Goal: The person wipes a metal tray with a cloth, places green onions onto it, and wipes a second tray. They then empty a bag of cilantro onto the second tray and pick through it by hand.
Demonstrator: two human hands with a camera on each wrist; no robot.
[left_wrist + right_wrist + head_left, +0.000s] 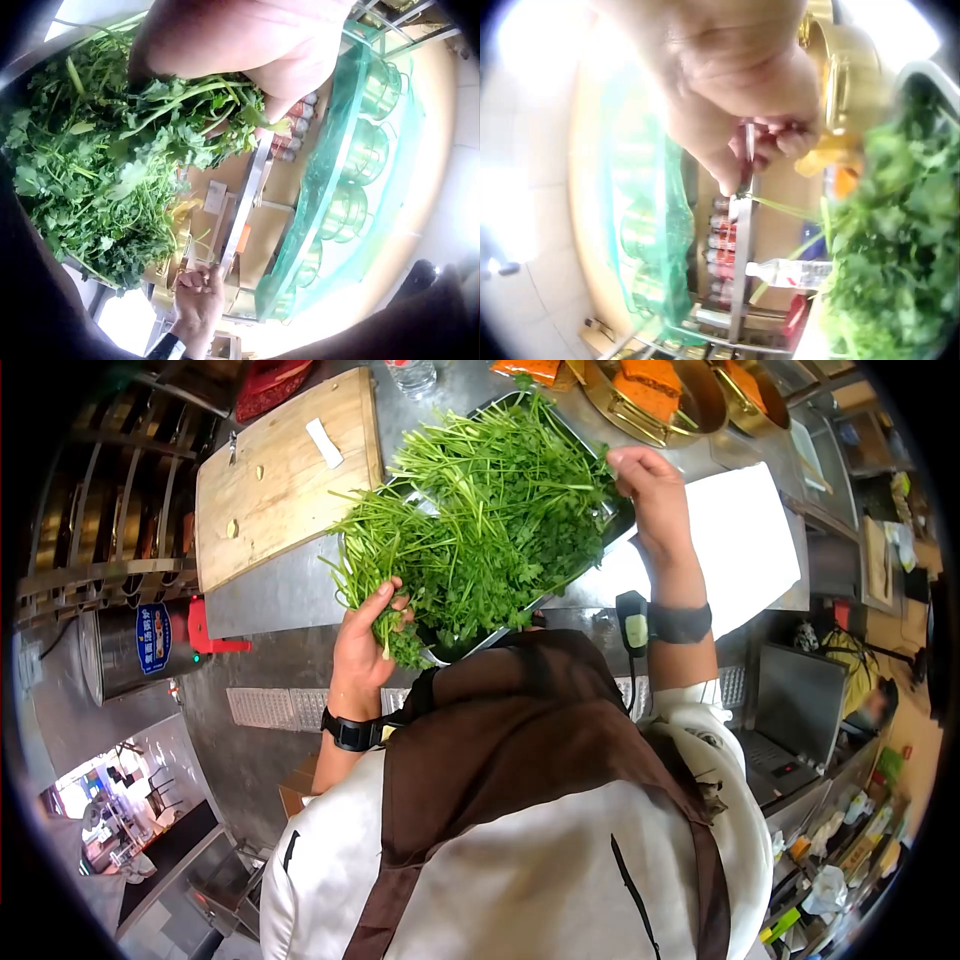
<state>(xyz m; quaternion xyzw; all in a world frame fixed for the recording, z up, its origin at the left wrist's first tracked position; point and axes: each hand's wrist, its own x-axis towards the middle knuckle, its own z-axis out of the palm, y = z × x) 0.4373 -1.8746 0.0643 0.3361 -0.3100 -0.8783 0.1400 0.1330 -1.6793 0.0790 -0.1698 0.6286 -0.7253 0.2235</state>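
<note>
A large heap of fresh cilantro (500, 510) fills a metal tray (488, 644) in front of me, stems to the left and leaves to the right. At the tray's near left corner my left hand (365, 640) grips a small bunch, thumb on top; leaves cover part of its fingers in the left wrist view. My right hand (655, 495) is raised at the heap's right edge with its fingers curled. In the right wrist view, its thumb and fingertips pinch a thin green stem (776, 206) beside the leaves (900, 247).
Left of the tray lies a wooden cutting board (290, 490) with a white strip (323, 443) on it. A clear bottle (412, 375) stands behind the tray. Brass pots (600, 400) with orange blocks are at the back right. A white sheet (745, 550) lies on the right.
</note>
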